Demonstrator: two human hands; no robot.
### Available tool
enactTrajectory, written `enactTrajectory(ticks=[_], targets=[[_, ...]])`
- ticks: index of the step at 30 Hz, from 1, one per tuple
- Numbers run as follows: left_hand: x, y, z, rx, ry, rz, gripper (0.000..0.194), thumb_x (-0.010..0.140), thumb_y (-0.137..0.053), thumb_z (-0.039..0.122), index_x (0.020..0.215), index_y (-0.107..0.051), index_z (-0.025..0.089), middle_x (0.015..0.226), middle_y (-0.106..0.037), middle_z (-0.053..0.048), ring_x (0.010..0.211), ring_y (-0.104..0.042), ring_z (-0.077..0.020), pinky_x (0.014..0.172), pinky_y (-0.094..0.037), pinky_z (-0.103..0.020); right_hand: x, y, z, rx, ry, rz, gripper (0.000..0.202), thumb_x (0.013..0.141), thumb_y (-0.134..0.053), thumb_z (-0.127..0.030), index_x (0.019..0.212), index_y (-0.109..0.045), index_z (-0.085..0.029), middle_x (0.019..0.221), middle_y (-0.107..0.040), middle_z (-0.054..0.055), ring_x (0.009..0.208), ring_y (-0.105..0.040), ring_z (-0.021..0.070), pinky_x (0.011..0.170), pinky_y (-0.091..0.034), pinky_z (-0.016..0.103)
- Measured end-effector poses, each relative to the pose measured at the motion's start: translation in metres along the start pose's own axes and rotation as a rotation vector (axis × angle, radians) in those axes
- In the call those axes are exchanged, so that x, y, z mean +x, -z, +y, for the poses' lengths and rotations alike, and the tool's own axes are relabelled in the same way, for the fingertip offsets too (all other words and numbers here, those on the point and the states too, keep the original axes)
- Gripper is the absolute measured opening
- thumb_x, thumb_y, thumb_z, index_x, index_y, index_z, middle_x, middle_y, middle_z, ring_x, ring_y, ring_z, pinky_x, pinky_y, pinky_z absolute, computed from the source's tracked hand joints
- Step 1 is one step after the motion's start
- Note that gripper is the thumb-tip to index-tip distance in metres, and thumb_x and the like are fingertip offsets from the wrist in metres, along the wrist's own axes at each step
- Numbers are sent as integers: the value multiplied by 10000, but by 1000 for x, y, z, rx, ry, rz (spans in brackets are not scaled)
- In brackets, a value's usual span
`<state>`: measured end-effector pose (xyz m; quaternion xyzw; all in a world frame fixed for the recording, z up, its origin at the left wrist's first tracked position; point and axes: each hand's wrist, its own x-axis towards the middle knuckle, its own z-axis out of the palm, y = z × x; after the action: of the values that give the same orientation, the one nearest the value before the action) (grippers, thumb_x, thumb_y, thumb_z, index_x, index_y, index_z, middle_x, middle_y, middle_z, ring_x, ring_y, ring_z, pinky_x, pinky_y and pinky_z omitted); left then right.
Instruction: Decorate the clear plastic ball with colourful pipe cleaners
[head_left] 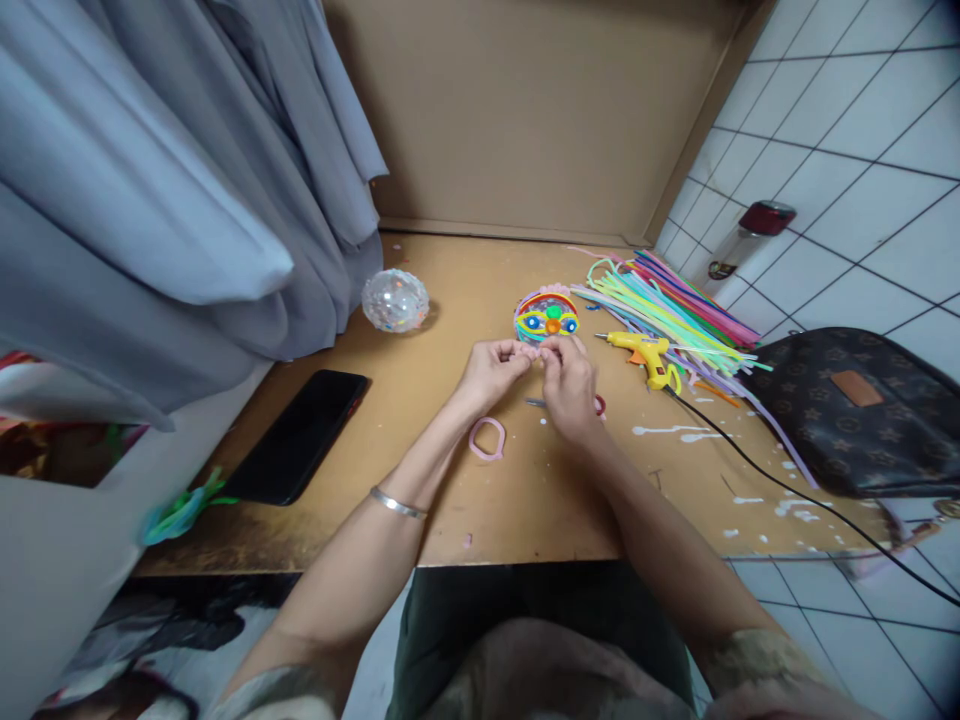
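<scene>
Both hands meet over the middle of the table, fingertips pinched close together. My left hand and my right hand grip a small pale pink strip between them. Just beyond the fingers is a round craft piece covered in coloured strips, with blue eye-like circles, an orange dot and a green dot. Partly hidden under my right hand lie what look like scissors, showing a metal tip and a red handle. A pink ring of bent strip rests below my left hand.
Right of the hands lie a yellow glue gun with a black cord and a pile of coloured strips. A dark patterned bag sits at the right edge. To the left are a clear ball, a black phone and a grey curtain.
</scene>
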<state>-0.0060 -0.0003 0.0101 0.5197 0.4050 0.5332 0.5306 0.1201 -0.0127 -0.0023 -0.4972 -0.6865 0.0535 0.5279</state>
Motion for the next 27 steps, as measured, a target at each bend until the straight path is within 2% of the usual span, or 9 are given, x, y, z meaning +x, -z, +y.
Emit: enactTrajectory(ticks=[7,10,13,22,27], targets=[[-4,-5,-1,28,-61,11,191,683,-697,315,596,-651,152,569,-620,0,542,-469,-85,576,-380,-220,-1,-8,6,313,-274,-6,137,840,-547,-312,796,-612,-200,730,-655,24,676,-614,174,700,-521,325],[-5,-8,-3,43,-65,49,191,705,-685,311,614,-647,147,563,-609,4,532,-448,-80,563,-361,-217,-1,-10,2,451,-408,14,163,797,-591,-348,774,-621,-189,626,-633,-7,570,-593,145,613,-513,290],[-5,-11,-8,38,-68,94,174,707,-675,289,626,-630,143,541,-564,27,513,-420,-70,546,-333,-211,0,-12,-3,543,-491,51,194,747,-627,-373,749,-633,-179,596,-635,-12,545,-589,134,573,-509,275],[-6,-13,-13,30,-91,121,170,731,-649,297,663,-620,144,588,-590,16,556,-494,-83,591,-379,-216,0,-15,-8,718,-572,110,212,658,-684,-367,725,-642,-170,616,-665,-6,553,-599,126,634,-540,298],[-6,-13,-14,54,-86,136,151,723,-635,281,660,-626,144,592,-602,11,554,-505,-87,592,-395,-218,-2,-16,-8,690,-608,123,246,658,-699,-398,734,-643,-171,639,-681,10,604,-630,145,641,-540,304]])
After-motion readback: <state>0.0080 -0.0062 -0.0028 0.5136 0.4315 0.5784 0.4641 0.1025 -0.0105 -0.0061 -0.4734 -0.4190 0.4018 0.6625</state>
